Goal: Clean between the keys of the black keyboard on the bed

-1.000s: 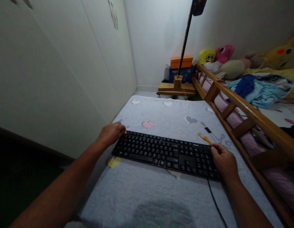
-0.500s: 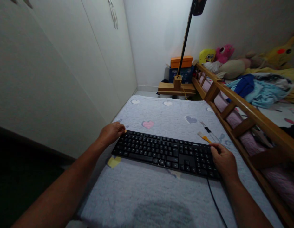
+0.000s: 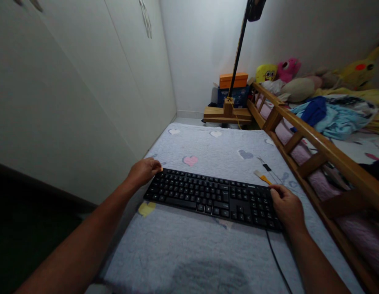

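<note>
A black full-size keyboard (image 3: 212, 198) lies at a slant on a light blue quilted cover (image 3: 189, 245) with heart prints. My left hand (image 3: 144, 169) is closed on its far left corner, thumb and fingers pinched together there. At the other end, my right hand (image 3: 288, 204) grips the right edge, with the thumb on top beside the number keys. A black cable (image 3: 276, 257) runs from beneath the keyboard toward me. Just beyond the right hand lies a small brush (image 3: 263, 177) with a yellow handle and pale bristles. Thin tweezers (image 3: 267, 167) with a black band rest farther back.
White wardrobe doors (image 3: 115, 81) stand along the left. To the right runs a wooden bed rail (image 3: 318, 139), with plush toys (image 3: 287, 70) and a heap of clothes (image 3: 333, 114) behind it. A wooden stand (image 3: 227, 114) with a black pole and stacked boxes (image 3: 234, 80) is at the back.
</note>
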`<state>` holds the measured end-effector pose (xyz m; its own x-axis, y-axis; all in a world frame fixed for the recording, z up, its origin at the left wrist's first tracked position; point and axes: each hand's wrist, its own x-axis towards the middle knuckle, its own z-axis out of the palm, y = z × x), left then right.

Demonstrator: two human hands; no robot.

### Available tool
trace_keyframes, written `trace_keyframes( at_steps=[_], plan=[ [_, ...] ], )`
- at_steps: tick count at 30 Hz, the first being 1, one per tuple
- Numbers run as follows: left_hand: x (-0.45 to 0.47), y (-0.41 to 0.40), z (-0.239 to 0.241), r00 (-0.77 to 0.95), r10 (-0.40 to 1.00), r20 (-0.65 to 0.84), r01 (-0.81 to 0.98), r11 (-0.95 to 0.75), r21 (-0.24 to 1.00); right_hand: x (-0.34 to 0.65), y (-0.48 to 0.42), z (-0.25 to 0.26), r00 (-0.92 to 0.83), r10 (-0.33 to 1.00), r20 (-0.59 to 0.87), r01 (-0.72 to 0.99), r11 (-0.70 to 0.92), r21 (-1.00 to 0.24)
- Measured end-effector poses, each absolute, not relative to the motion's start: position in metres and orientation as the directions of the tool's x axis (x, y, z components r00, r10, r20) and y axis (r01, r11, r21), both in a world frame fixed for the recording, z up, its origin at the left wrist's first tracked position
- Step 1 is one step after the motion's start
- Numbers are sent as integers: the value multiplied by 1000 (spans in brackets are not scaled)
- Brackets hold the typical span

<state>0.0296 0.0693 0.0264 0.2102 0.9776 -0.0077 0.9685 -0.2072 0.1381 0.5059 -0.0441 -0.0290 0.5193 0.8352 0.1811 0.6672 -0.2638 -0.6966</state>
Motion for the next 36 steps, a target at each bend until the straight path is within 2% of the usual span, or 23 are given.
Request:
trace_keyframes(
  at_steps=[7,13,17,25,28,32,36],
  plan=[
    [31,67,34,143,990,5,990,-143,-2,506,-44,-28,525,836,160,661,-283,-695],
    [59,66,33,305,950,58,934,-311,179,505,-44,-27,529,832,168,670,-288,-684],
    [65,69,25,334,942,18,930,-332,159,505,-44,-27,527,833,167,669,-285,-686],
    [46,71,21,273,962,-2,960,-273,64,507,-44,-31,523,831,192,675,-266,-688],
    [49,66,23,246,968,46,963,-250,104,507,-43,-31,527,827,196,680,-272,-681],
    [65,62,25,296,952,82,925,-307,225,507,-43,-30,525,831,183,680,-280,-678],
    [75,60,26,314,948,39,925,-315,212,507,-44,-30,521,835,178,682,-281,-675]
  ],
)
